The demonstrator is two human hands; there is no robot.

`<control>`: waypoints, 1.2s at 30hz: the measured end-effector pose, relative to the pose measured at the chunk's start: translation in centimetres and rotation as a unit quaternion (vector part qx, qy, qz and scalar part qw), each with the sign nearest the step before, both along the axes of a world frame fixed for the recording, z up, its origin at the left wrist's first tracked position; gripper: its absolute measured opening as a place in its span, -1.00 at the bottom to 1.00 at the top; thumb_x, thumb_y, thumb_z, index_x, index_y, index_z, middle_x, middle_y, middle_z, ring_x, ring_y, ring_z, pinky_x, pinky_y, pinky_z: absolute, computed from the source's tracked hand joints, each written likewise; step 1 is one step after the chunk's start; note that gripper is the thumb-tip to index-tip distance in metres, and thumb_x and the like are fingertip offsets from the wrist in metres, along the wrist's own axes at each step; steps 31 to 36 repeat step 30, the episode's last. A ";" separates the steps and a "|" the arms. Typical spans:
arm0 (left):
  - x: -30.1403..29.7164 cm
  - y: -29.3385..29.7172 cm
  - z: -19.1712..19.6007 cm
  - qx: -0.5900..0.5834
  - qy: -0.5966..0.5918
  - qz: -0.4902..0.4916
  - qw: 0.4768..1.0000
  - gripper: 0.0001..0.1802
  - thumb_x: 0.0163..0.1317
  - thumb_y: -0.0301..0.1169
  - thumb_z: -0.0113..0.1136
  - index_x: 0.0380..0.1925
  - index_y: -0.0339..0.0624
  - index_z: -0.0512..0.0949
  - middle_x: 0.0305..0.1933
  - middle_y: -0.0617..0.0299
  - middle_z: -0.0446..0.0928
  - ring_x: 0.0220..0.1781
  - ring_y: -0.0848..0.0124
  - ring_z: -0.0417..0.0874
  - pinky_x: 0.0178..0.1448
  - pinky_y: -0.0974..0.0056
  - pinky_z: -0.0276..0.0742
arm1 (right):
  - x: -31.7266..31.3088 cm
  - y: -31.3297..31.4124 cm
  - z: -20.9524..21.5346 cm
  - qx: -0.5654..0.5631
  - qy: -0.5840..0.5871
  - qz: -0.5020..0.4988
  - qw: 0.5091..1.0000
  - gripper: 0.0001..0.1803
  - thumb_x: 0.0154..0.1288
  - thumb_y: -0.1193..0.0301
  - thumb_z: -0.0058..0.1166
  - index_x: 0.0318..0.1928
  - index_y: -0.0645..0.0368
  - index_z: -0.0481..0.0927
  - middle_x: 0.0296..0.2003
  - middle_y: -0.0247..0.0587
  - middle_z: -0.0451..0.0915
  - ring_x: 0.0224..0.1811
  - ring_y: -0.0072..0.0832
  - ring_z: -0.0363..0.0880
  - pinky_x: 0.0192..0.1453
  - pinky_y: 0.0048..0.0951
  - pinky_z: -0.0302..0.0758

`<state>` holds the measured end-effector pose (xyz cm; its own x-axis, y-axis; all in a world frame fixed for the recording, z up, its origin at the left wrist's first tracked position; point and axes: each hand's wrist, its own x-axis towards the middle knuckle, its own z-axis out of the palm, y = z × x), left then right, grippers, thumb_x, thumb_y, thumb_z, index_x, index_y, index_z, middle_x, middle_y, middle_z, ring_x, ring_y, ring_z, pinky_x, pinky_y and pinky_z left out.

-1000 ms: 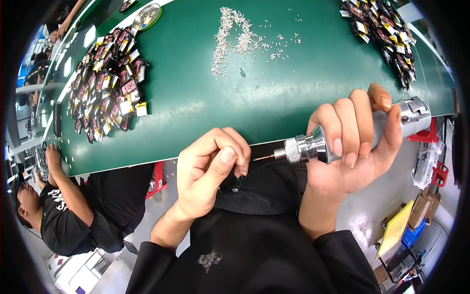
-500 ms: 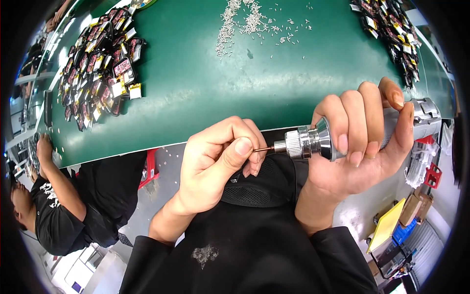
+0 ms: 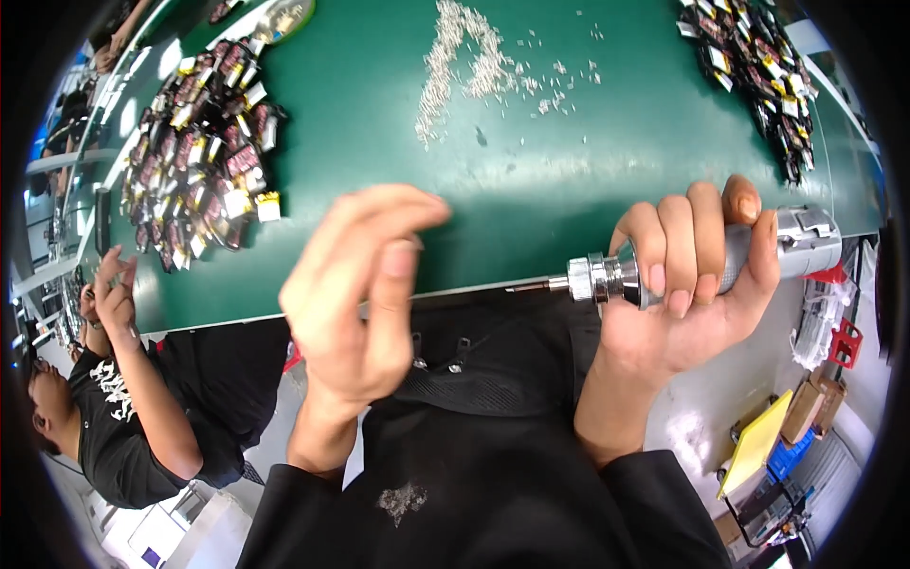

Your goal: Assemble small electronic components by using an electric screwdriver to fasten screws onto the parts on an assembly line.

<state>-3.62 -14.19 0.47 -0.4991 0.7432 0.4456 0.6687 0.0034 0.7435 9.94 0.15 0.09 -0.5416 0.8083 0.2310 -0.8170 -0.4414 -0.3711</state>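
My right hand [image 3: 678,275] is wrapped round the grey body of an electric screwdriver [image 3: 806,242], held level over the table's near edge. Its knurled metal collar [image 3: 590,279] and thin bit [image 3: 531,286] point left. Apart from the tool, my left hand [image 3: 355,294] is raised with fingers stretched and thumb apart, slightly blurred, nothing seen in it. Beyond the hands, a scatter of small pale screws or pins [image 3: 488,71] lies on the green table [image 3: 379,123].
At the left is a heap of small black devices with white and yellow tabs [image 3: 204,161]; a similar heap [image 3: 758,81] lies far right. A shallow dish [image 3: 284,19] sits at the far left. Another person [image 3: 142,408] works at the left edge.
My left hand has let go of the bit, moved left and opened. The screwdriver stays in my right hand, shifted slightly. The other person's hands have risen.
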 end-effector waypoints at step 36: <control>-34.9 5.6 -0.6 -0.339 0.257 0.207 0.881 -0.53 -0.05 -0.38 0.18 -0.05 -0.23 0.52 -0.05 -0.15 0.56 0.03 0.07 0.57 0.17 0.18 0.43 | -1.1 0.5 -2.8 -0.061 -0.069 -0.031 0.995 -0.87 0.42 0.37 -0.21 -0.27 0.14 0.26 -0.75 -0.45 0.13 -0.81 -0.66 0.09 -0.63 -0.55 0.25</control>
